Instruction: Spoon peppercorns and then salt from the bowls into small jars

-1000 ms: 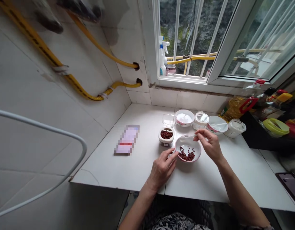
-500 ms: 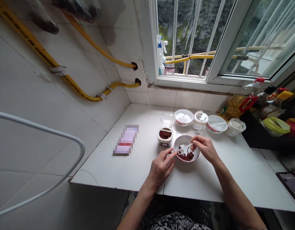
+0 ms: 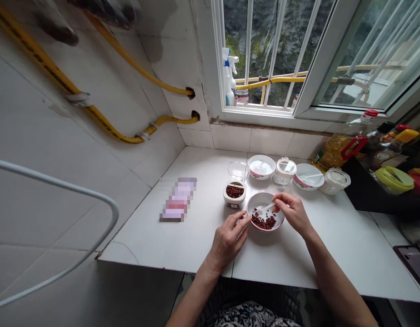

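Observation:
A small white bowl with a pink edge sits on the counter, dark red dried peppercorns lying in its near part. My right hand pinches the handle of a small white spoon, whose head is down in the bowl at the peppercorns. At the bowl's left rim, my left hand holds on with its fingertips, the index finger over the edge. Just behind my left hand stands a white jar filled with similar dark red peppercorns, its clear lid tipped back.
Behind are a bowl of white powder, a lidded jar, another bowl with a white spoon and a second jar. An oil bottle stands at the right. A blurred purple packet lies left; a phone rests far right.
The spoon's head has shifted slightly right and away from the bowl's left rim. Both hands stay almost in place.

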{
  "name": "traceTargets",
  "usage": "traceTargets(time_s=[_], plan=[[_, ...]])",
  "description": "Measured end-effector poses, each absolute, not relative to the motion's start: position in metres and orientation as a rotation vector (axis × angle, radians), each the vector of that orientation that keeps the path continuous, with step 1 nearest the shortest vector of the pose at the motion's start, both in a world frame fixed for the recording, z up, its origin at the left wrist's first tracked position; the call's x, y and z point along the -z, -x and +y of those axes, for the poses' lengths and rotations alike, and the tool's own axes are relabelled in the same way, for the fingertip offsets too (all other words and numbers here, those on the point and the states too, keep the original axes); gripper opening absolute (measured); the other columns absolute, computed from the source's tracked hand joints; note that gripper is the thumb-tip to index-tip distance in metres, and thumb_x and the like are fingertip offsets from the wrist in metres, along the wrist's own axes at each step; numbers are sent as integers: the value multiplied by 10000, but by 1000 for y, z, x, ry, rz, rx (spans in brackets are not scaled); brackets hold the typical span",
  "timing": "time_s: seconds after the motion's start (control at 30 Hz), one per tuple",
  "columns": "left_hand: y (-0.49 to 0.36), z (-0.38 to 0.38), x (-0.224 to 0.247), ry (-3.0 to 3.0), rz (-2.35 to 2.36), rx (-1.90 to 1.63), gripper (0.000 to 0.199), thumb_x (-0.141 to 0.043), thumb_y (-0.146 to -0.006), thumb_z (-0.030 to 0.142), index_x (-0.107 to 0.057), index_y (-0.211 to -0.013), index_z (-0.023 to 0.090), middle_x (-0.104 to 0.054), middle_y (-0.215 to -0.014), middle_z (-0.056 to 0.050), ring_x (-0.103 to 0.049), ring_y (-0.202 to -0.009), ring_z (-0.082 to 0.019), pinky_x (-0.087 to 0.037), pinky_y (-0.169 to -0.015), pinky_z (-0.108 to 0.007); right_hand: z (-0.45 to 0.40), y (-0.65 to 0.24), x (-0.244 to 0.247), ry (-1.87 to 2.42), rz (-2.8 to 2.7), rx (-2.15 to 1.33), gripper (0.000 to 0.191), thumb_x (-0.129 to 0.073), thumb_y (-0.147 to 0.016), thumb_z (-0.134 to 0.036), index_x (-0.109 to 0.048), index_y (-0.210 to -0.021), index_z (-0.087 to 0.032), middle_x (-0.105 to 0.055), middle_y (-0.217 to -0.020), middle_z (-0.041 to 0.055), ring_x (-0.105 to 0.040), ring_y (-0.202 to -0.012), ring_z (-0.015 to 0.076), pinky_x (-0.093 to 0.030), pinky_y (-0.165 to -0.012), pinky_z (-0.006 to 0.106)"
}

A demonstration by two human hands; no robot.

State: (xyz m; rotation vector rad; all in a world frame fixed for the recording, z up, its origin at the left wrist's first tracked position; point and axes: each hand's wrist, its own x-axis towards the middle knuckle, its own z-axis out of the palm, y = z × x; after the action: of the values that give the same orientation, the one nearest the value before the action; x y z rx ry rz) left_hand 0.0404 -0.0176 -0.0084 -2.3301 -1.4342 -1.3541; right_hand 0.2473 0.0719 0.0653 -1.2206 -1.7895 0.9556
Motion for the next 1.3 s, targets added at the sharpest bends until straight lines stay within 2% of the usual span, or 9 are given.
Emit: traceTargets(time_s=[0.2, 0.37, 0.57, 0.77, 0.93, 1.03, 1.17, 1.3], plan=[[-41, -18, 7, 2330, -1439, 1361, 346, -519, -946, 132, -574, -1278, 212, -648, -1189, -113, -672, -996, -188, -600, -828, -293, 72, -246, -63, 1236, -1828, -902, 166, -535, -825, -307, -631, -711, -234, -672, -544, -7, -623, -585, 198, -474, -723, 344], [-41, -18, 6, 2337, -1426, 1369, 353, -518, -942, 123, -571, -1280, 208, -646, -1193, -113, -666, -1020, -195, -599, -838, -295, 73, -245, -62, 1231, -1852, -793, 169, -550, -813, -315, -626, -681, -242, -679, -534, 4, -659, -716, 235, -463, -843, 388], [-42, -17, 5, 2322, -1415, 1367, 327, -515, -953, 133, -568, -1270, 194, -653, -1172, -118, -667, -1002, -195, -602, -819, -293, 73, -245, -60, 1232, -1658, -1092, 178, -581, -790, -369, -638, -743, -207, -669, -551, -2, -621, -555, 183, -500, -631, 317], [-42, -17, 6, 2330, -1407, 1370, 320, -515, -955, 136, -571, -1267, 184, -648, -1183, -123, -662, -1012, -201, -603, -826, -302, 76, -243, -62, 1155, -1525, -1131, 214, -644, -776, -405, -648, -759, -192, -677, -547, 4, -635, -536, 180, -523, -610, 313], [-42, -17, 8, 2336, -1414, 1362, 320, -513, -956, 137, -567, -1268, 181, -646, -1183, -126, -660, -995, -201, -601, -818, -303, 76, -227, -75, 1061, -1607, -854, 152, -578, -884, -344, -637, -869, -206, -739, -698, 33, -701, -657, 198, -549, -693, 342], [-42, -17, 10, 2338, -1420, 1355, 341, -509, -948, 124, -562, -1279, 191, -645, -1184, -121, -657, -1009, -203, -598, -816, -302, 73, -213, -76, 951, -1795, -567, 101, -541, -934, -264, -631, -925, -219, -761, -785, 42, -714, -749, 208, -537, -819, 396], [-42, -17, 11, 2335, -1421, 1356, 359, -505, -943, 116, -559, -1289, 196, -647, -1178, -117, -650, -1035, -209, -593, -831, -308, 70, -203, -71, 733, -2025, -219, 150, -494, -952, -140, -613, -926, -227, -769, -800, 15, -702, -711, 177, -461, -984, 447], [-41, -17, 10, 2345, -1424, 1360, 360, -510, -941, 122, -564, -1288, 198, -644, -1187, -115, -653, -1031, -202, -593, -836, -304, 69, -213, -72, 726, -1983, -109, 145, -504, -949, -116, -599, -956, -227, -774, -814, 7, -698, -697, 168, -447, -1000, 435]])
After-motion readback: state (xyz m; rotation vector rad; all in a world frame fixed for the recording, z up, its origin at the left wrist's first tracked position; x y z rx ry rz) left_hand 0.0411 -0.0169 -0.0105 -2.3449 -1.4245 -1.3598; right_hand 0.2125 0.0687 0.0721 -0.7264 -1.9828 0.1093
